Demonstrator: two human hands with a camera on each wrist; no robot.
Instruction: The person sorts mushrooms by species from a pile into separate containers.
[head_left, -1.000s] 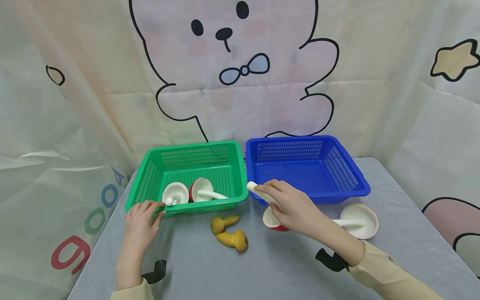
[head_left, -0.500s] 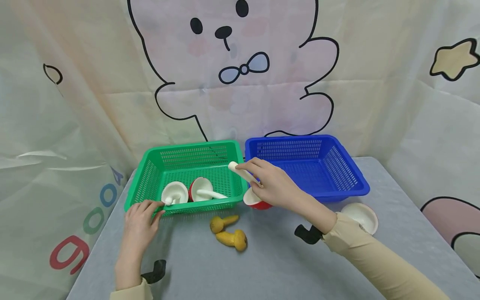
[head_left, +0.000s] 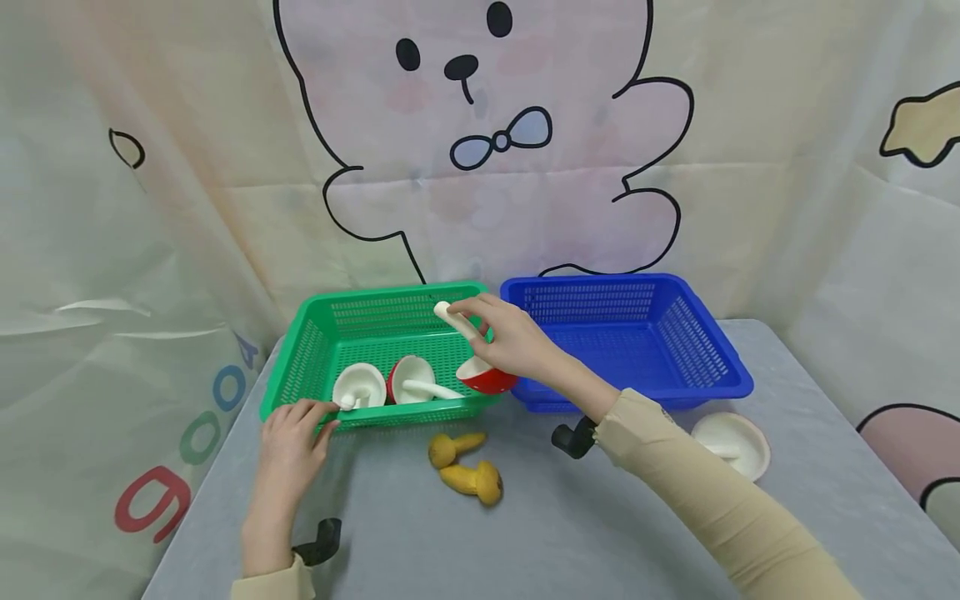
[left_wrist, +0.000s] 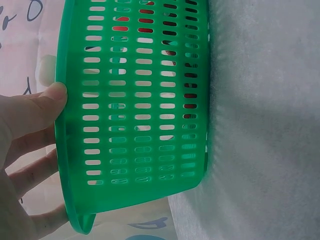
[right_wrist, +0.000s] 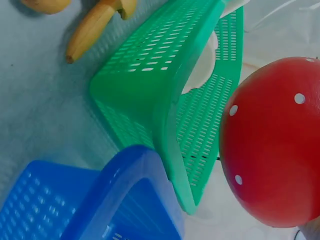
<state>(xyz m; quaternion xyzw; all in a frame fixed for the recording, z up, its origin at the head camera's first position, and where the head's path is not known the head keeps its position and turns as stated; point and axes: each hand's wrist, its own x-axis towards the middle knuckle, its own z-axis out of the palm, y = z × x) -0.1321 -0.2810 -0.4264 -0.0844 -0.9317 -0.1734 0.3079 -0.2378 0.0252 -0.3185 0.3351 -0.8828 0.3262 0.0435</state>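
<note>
My right hand (head_left: 517, 337) holds a toy mushroom by its white stem, the red cap (head_left: 491, 382) hanging down over the right end of the green basket (head_left: 315, 333). White dots mark that cap (right_wrist: 275, 145) in the right wrist view. My left hand (head_left: 288, 446) grips the basket's front rim near its left corner; in the left wrist view the thumb (left_wrist: 52, 97) lies on the rim. Inside the green basket, two toy mushrooms lie with pale undersides up: one on the left (head_left: 358, 382) and a red-edged mushroom (head_left: 412, 372) beside it.
A blue basket (head_left: 708, 392) stands right of the green one. Two yellow-brown mushrooms (head_left: 477, 481) lie on the grey table (head_left: 555, 525) in front. Another mushroom (head_left: 735, 437), pale underside up, lies at the right, partly behind my right sleeve. A printed curtain hangs behind.
My right hand has carried the red mushroom left and upward, from in front of the blue basket to over the green basket. My left hand stays on the rim.
</note>
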